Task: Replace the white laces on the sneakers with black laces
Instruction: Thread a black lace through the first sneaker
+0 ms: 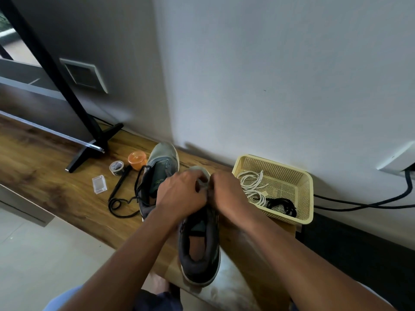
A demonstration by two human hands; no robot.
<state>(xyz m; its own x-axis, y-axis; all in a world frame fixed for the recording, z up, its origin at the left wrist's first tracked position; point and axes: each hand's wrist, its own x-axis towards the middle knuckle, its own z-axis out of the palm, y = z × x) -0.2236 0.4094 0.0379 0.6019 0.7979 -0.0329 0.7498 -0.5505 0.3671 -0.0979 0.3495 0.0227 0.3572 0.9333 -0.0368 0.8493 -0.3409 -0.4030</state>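
A: Working the near sneaker (199,248), front edge of the shelf (45,158) – left hand (182,194) & right hand (226,194) both pinch at its toe-end eyelets; lace itself hidden

B: Keep ends even, no twist. White laces (251,185) & spare black lace (281,204) in basket (307,198), right end

orange tub (137,160), tape roll (116,168), pen (119,185), clear box (99,184)

Premises: a home living room. Evidence: long wood-grain table (56,158) against a plain grey wall (269,75), carrying a flat screen on a black stand (89,151); wall vent plate (84,75) at far left; pale tiled floor (45,243); cables (359,203) at right.
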